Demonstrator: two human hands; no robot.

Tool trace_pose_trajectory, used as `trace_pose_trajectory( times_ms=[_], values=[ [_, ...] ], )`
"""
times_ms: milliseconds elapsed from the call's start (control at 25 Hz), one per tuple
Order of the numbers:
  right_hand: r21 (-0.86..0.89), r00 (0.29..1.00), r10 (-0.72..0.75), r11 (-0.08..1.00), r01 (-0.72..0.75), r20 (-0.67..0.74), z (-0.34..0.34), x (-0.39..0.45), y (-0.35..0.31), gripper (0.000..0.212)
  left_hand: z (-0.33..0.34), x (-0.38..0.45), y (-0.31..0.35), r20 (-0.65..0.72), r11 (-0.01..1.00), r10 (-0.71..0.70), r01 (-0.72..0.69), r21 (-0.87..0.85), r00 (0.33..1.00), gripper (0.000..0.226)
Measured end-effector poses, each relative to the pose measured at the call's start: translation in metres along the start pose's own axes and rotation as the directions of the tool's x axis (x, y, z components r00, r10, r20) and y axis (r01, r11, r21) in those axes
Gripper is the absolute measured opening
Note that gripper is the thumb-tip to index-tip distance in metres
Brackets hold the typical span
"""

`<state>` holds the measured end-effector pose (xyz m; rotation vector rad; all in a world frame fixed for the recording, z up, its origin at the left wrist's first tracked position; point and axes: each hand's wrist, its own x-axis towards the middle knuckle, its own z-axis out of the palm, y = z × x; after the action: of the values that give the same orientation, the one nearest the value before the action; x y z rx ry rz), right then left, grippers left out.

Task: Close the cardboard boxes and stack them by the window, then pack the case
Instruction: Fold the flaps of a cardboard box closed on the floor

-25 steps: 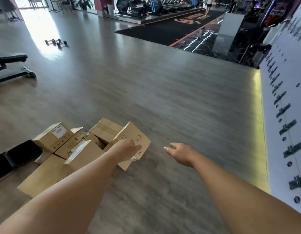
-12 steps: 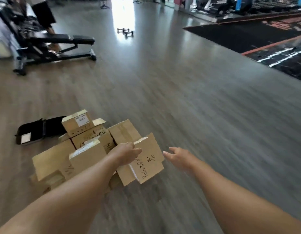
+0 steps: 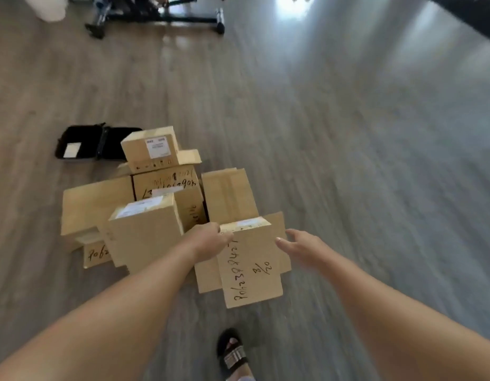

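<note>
Since the earlier frame the view has dipped and a sandalled foot point(image 3: 232, 353) has appeared below both hands. The left hand point(image 3: 208, 239) grips the handwritten box point(image 3: 252, 268), marked "8/20", on the floor point(image 3: 348, 160); the right hand point(image 3: 301, 247) reaches beside it, fingers loosely spread, empty. The open black case point(image 3: 95, 143) lies beyond the left hand

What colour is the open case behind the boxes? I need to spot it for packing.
Black, with a pale card inside; the case shows in the head view.
</note>
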<state>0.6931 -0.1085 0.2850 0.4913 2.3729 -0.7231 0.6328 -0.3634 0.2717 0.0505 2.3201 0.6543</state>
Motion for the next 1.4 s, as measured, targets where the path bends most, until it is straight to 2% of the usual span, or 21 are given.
trace_pose_trajectory(
  times_ms=[200, 360, 560, 720, 840, 920, 1080, 1160, 1200, 1280, 1320, 1400],
  values=[
    [-0.069, 0.995, -0.062, 0.995, 0.068, 0.083, 0.035, 0.116, 0.032, 0.078, 0.06, 0.09, -0.037, -0.026, 0.992, -0.126, 0.126, -0.018, 0.992, 0.059],
    [-0.113, 0.977, -0.171, 0.976, 0.185, 0.126, 0.068, 0.187, 0.053, 0.075, 0.11, 0.142, -0.065, -0.037, 0.971, -0.238, 0.237, -0.034, 0.971, 0.064],
    [-0.032, 0.971, -0.237, 0.971, 0.238, 0.017, 0.108, 0.259, 0.08, 0.067, 0.147, 0.191, -0.091, -0.178, 0.933, -0.353, 0.329, -0.147, 0.919, 0.068],
    [0.075, 0.975, -0.21, 0.974, 0.216, -0.074, 0.136, 0.298, 0.103, 0.066, 0.172, 0.231, -0.093, -0.278, 0.888, -0.406, 0.304, -0.346, 0.87, 0.075],
    [0.161, 0.97, -0.177, 0.966, 0.204, -0.166, 0.156, 0.315, 0.103, 0.063, 0.186, 0.253, -0.099, -0.433, 0.886, -0.418, 0.252, -0.389, 0.798, 0.057],
    [0.135, 0.952, -0.193, 0.964, 0.229, -0.237, 0.166, 0.317, 0.102, 0.059, 0.188, 0.256, -0.103, -0.518, 0.887, -0.431, 0.242, -0.393, 0.739, 0.049],
    [0.096, 0.896, -0.254, 0.947, 0.307, -0.363, 0.174, 0.304, 0.105, 0.059, 0.192, 0.243, -0.106, -0.603, 0.895, -0.41, 0.175, -0.411, 0.684, 0.033],
    [0.1, 0.856, -0.239, 0.943, 0.317, -0.459, 0.173, 0.287, 0.116, 0.057, 0.197, 0.223, -0.098, -0.553, 0.858, -0.396, 0.081, -0.508, 0.733, 0.03],
    [0.109, 0.833, -0.224, 0.941, 0.32, -0.506, 0.173, 0.279, 0.123, 0.057, 0.2, 0.214, -0.095, -0.485, 0.823, -0.384, 0.053, -0.565, 0.786, 0.03],
    [0.162, 0.797, -0.179, 0.931, 0.327, -0.577, 0.175, 0.262, 0.141, 0.054, 0.209, 0.196, -0.085, -0.296, 0.762, -0.352, 0.088, -0.642, 0.888, 0.026],
    [0.174, 0.778, -0.171, 0.924, 0.339, -0.605, 0.177, 0.253, 0.151, 0.051, 0.215, 0.189, -0.081, -0.238, 0.765, -0.334, 0.115, -0.634, 0.912, 0.021],
    [0.187, 0.736, -0.157, 0.913, 0.363, -0.659, 0.183, 0.237, 0.171, 0.041, 0.227, 0.184, -0.073, -0.258, 0.847, -0.274, 0.106, -0.521, 0.927, 0.016]
  ],
)
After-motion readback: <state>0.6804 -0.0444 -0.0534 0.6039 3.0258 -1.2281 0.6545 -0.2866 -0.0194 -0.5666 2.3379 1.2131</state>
